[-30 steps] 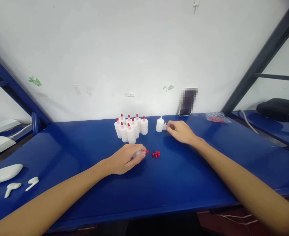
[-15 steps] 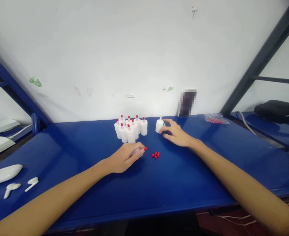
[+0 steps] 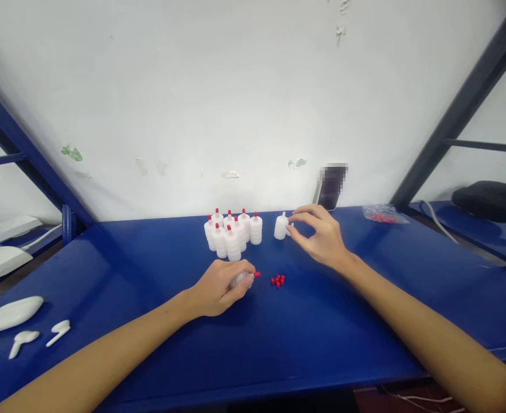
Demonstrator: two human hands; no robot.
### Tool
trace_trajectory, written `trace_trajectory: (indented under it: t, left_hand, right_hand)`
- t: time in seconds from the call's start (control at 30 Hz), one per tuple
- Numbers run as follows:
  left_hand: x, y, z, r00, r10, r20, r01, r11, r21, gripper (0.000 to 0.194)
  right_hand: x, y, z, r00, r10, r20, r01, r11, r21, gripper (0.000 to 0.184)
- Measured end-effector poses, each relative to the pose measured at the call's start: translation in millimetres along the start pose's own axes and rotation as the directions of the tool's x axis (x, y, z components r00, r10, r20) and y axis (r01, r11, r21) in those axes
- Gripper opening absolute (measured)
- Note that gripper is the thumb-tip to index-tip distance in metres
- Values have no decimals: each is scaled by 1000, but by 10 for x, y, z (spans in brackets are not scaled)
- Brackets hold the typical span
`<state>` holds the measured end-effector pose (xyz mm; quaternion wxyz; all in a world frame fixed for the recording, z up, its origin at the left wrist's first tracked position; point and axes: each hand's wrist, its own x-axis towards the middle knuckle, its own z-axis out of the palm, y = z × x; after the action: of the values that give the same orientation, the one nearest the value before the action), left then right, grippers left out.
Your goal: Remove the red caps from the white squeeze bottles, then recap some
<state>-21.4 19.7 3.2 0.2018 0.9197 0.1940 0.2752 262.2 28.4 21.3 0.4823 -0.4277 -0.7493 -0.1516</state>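
My left hand [image 3: 222,288] is closed round a small white squeeze bottle [image 3: 240,279], tilted on its side with its red tip [image 3: 257,275] pointing right. My right hand [image 3: 319,236] has its thumb and fingers apart beside an uncapped white bottle [image 3: 281,227] that stands upright. A second uncapped bottle, partly hidden, is at the fingertips; whether they touch it I cannot tell. Several loose red caps [image 3: 277,281] lie in a small cluster right of my left hand. Behind that hand stands a group of ribbed white bottles [image 3: 233,246] with red caps on.
A phone [image 3: 331,186] leans against the wall behind the blue table [image 3: 253,355]. A clear bag of red caps [image 3: 384,215] lies at the back right. Two white earbuds [image 3: 23,339] and their case [image 3: 12,315] are at the left. Blue posts rise on both sides.
My right hand's fingers have spread from a closed pose, reaching toward the upright uncapped bottle and then drawing back slightly. My left hand keeps hold of its bottle. The view has tilted up slightly.
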Motion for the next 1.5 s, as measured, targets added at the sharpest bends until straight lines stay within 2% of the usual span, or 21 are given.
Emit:
trace_trajectory:
  t: [0.03, 0.1, 0.2, 0.27, 0.33, 0.4, 0.47, 0.57, 0.7, 0.8, 0.87, 0.93, 1.0, 1.1, 1.23, 1.4, 1.5]
  left_hand:
    - [-6, 3, 4, 999, 30, -17, -30, 999, 25, 21]
    - [-6, 13, 9, 998, 60, -34, -58, 996, 67, 20]
    - [11, 33, 5, 998, 62, -12, -60, 992, 110, 21]
    - [19, 42, -1, 998, 62, 21, -64, 990, 123, 22]
    - [21, 46, -6, 997, 58, 50, -64, 990, 127, 22]
    - [19, 45, -10, 997, 48, 67, -56, 991, 123, 23]
    - [19, 43, -11, 996, 35, 81, -44, 992, 118, 23]
    - [22, 41, -14, 995, 13, 101, -25, 993, 117, 24]
    - [23, 44, -22, 993, -20, 117, 6, 993, 117, 24]
    - [20, 47, -25, 990, -63, 122, 47, 990, 130, 26]
    - [20, 46, -21, 990, -87, 112, 70, 986, 150, 26]
    - [22, 39, -13, 990, -99, 101, 82, 983, 162, 26]
    - [24, 28, -2, 991, -93, 100, 77, 985, 152, 25]
    - [26, 12, 16, 994, -57, 89, 45, 990, 136, 24]
    - [28, 8, 33, 998, -2, 67, -7, 990, 138, 16]
    - [31, 5, 39, 996, 52, 77, -62, 989, 132, 13]
    - [29, -4, 51, 996, 61, 70, -72, 984, 165, 13]
  right_hand:
    - [1, -67, -13, 1000, -7, -30, 8, 1000, 27, 9]
    - [-16, -199, -22, 999, -32, -4, 32, 994, 103, 14]
    - [-53, -351, 25, 980, -25, 199, 6, 995, 99, 12]
    - [-64, -393, 78, 929, 73, 363, -72, 997, -17, 16]
    - [-64, -379, 122, 857, 188, 479, -142, 981, -132, 23]
    - [-62, -318, 144, 799, 242, 551, -174, 969, -173, 28]
    - [-66, -233, 151, 766, 245, 595, -189, 970, -156, 30]
    - [-79, -110, 163, 769, 231, 596, -213, 972, -101, 31]
    - [-86, -55, 174, 826, 179, 534, -228, 973, 28, 25]
    - [-75, -140, 128, 910, 210, 358, -255, 963, 82, 23]
    - [-67, -251, 76, 950, 192, 247, -234, 960, 154, 22]
    - [-66, -384, 34, 962, 92, 257, -157, 957, 245, 17]
    - [-78, -514, 18, 931, -79, 356, -42, 946, 321, 18]
    - [-107, -661, 32, 844, -281, 458, 107, 923, 370, 21]
    - [-105, -740, 37, 791, -304, 531, 147, 937, 317, 18]
    - [-81, -778, 64, 771, -396, 498, 319, 918, 237, 27]
    - [-84, -795, 93, 772, -368, 518, 269, 928, 258, 28]
